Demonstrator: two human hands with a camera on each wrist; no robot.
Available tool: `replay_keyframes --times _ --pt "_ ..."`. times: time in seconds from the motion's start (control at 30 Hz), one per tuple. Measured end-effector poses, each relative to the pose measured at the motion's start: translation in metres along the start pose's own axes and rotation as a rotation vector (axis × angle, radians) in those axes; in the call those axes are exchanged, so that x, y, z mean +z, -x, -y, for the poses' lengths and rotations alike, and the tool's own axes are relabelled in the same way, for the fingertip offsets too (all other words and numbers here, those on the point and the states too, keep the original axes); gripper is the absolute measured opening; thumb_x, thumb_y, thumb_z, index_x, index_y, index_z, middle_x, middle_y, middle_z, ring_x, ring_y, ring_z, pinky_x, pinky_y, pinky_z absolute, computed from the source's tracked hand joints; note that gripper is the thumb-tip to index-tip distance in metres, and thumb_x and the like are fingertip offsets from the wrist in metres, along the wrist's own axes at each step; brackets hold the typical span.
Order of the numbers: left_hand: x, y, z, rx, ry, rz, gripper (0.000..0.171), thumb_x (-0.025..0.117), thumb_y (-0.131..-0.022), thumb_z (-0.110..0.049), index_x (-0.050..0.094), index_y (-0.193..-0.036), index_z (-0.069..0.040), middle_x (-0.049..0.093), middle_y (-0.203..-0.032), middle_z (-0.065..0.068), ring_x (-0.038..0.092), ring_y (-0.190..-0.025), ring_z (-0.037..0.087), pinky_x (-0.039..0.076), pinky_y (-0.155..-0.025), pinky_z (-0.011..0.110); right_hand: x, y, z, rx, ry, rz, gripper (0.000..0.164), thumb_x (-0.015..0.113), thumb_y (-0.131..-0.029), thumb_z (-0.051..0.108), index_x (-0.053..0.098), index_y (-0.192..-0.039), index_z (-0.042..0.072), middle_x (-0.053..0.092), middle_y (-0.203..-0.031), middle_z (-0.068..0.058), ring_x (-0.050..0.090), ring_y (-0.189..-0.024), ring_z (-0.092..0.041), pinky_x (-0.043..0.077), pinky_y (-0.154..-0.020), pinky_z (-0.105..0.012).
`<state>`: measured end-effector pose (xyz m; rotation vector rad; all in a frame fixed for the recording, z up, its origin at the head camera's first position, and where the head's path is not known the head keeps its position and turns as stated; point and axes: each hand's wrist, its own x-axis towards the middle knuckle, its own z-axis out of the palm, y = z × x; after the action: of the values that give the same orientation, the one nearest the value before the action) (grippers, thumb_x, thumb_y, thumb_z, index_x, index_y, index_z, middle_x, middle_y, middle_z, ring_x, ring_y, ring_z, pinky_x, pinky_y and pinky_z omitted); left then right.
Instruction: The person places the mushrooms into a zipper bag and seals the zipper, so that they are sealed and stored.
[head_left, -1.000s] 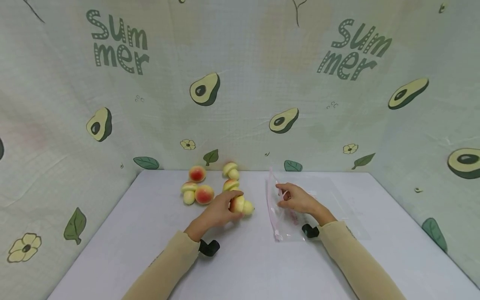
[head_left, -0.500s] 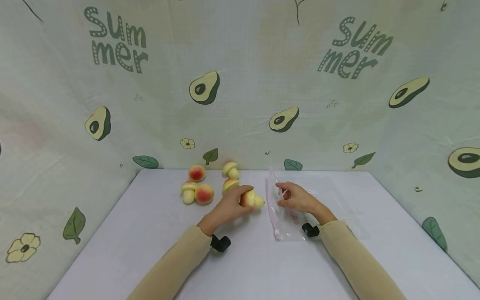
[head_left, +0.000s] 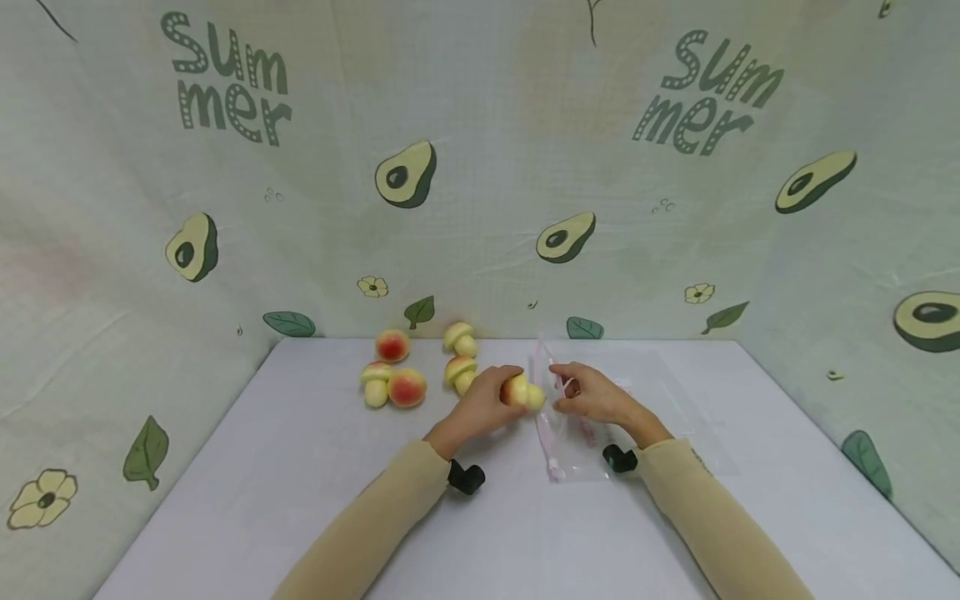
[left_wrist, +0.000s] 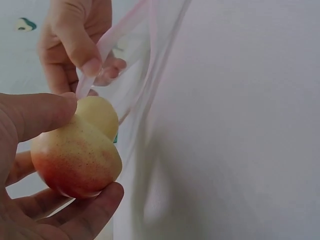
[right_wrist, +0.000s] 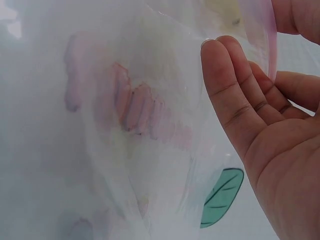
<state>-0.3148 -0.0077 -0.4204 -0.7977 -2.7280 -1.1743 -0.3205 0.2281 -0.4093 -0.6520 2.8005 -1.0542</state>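
Observation:
My left hand (head_left: 480, 408) grips a toy mushroom (head_left: 522, 392) by its red-and-yellow cap, thumb on one side and fingers on the other. Its pale stem points right, right at the mouth of a clear zip bag (head_left: 581, 462) with a pink strip along its opening. In the left wrist view the stem overlaps the bag's pink edge (left_wrist: 120, 30). The right hand (head_left: 595, 393) pinches that edge and holds the mouth partly raised. Seen from the right wrist, the fingers (right_wrist: 225, 85) lie against the clear film, which bears a pink print.
Left of the hands, several similar pieces lie on the white table (head_left: 225, 500): a mushroom at the back (head_left: 460, 340), another mushroom (head_left: 459, 372) partly behind the left hand, a third mushroom (head_left: 376, 385), and round red-and-yellow pieces (head_left: 407, 387). A patterned cloth (head_left: 480, 167) surrounds the table.
My left hand has carried the mushroom rightwards, from beside the other pieces to the bag's mouth. The right hand has stayed in place on the bag's edge.

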Motion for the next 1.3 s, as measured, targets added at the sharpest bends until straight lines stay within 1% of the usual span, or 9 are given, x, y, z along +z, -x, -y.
replay_keyframes --times 0.1,0.2,0.37,0.47,0.67,0.77,0.97,1.1,1.3 --pt "0.002 -0.006 -0.002 -0.003 -0.014 -0.011 0.062 0.078 -0.078 -0.024 0.053 -0.134 -0.010 0.058 -0.123 0.007 0.053 -0.105 0.017 0.043 -0.093 0.033 0.000 -0.001 0.000 -0.005 -0.003 -0.003 0.068 0.075 -0.079 0.014 0.046 -0.138 -0.001 0.053 -0.103 -0.008 0.050 -0.084 -0.020 0.046 -0.064 -0.031" --pt "0.003 -0.011 -0.003 -0.020 -0.023 -0.006 0.063 0.077 -0.079 -0.026 0.052 -0.134 -0.009 0.057 -0.125 0.008 0.053 -0.109 0.019 0.043 -0.094 0.033 0.000 -0.001 0.000 -0.007 -0.009 -0.002 0.068 0.075 -0.079 0.014 0.046 -0.138 -0.001 0.053 -0.103 -0.009 0.050 -0.084 -0.020 0.046 -0.064 -0.031" --pt "0.006 -0.018 -0.006 -0.066 -0.010 0.013 0.063 0.078 -0.079 -0.027 0.052 -0.134 -0.010 0.057 -0.121 0.007 0.053 -0.104 0.018 0.045 -0.091 0.032 0.000 0.000 0.001 -0.001 -0.015 0.003 0.068 0.075 -0.079 0.013 0.046 -0.139 -0.001 0.054 -0.100 -0.010 0.050 -0.082 -0.020 0.046 -0.063 -0.030" --pt "0.008 -0.023 -0.007 -0.080 -0.011 0.014 0.062 0.078 -0.079 -0.027 0.053 -0.133 -0.010 0.057 -0.118 0.006 0.053 -0.100 0.017 0.046 -0.089 0.031 0.000 -0.001 0.001 -0.002 -0.017 0.002 0.069 0.076 -0.079 0.012 0.045 -0.139 -0.001 0.054 -0.096 -0.010 0.049 -0.080 -0.019 0.045 -0.060 -0.029" --pt "0.013 -0.031 -0.006 -0.101 -0.018 0.003 0.061 0.077 -0.079 -0.027 0.053 -0.132 -0.009 0.059 -0.119 0.005 0.053 -0.102 0.018 0.045 -0.089 0.032 0.000 0.000 0.005 -0.009 -0.036 0.002 0.068 0.075 -0.079 0.011 0.045 -0.139 0.000 0.051 -0.098 -0.008 0.050 -0.076 -0.019 0.044 -0.058 -0.029" --pt "0.016 -0.035 -0.006 -0.130 -0.004 -0.004 0.061 0.077 -0.080 -0.028 0.053 -0.133 -0.009 0.059 -0.121 0.007 0.053 -0.106 0.020 0.045 -0.091 0.034 0.001 0.001 0.006 -0.022 -0.038 -0.001 0.068 0.075 -0.078 0.010 0.046 -0.138 -0.001 0.051 -0.099 -0.007 0.050 -0.075 -0.018 0.044 -0.057 -0.028" --pt "0.021 -0.038 -0.010 -0.196 0.016 -0.002 0.062 0.078 -0.079 -0.028 0.053 -0.133 -0.011 0.058 -0.124 0.009 0.053 -0.110 0.022 0.045 -0.094 0.036 0.002 0.001 0.007 -0.029 -0.027 -0.007 0.066 0.075 -0.078 0.010 0.048 -0.138 0.001 0.052 -0.097 -0.006 0.051 -0.074 -0.017 0.045 -0.057 -0.027" --pt "0.022 -0.039 -0.012 -0.202 0.023 0.006 0.062 0.079 -0.077 -0.026 0.053 -0.132 -0.010 0.059 -0.123 0.009 0.054 -0.109 0.021 0.045 -0.094 0.034 0.002 0.000 0.007 -0.016 -0.018 -0.008 0.065 0.075 -0.078 0.010 0.048 -0.138 0.003 0.052 -0.099 -0.006 0.051 -0.076 -0.018 0.046 -0.057 -0.027" --pt "0.023 -0.038 -0.011 -0.206 0.038 0.008 0.063 0.080 -0.077 -0.022 0.052 -0.132 -0.009 0.061 -0.117 0.008 0.056 -0.100 0.018 0.047 -0.089 0.031 0.000 0.002 0.007 -0.037 -0.033 -0.010 0.065 0.075 -0.078 0.008 0.048 -0.137 0.002 0.052 -0.099 -0.007 0.051 -0.074 -0.017 0.045 -0.056 -0.027"
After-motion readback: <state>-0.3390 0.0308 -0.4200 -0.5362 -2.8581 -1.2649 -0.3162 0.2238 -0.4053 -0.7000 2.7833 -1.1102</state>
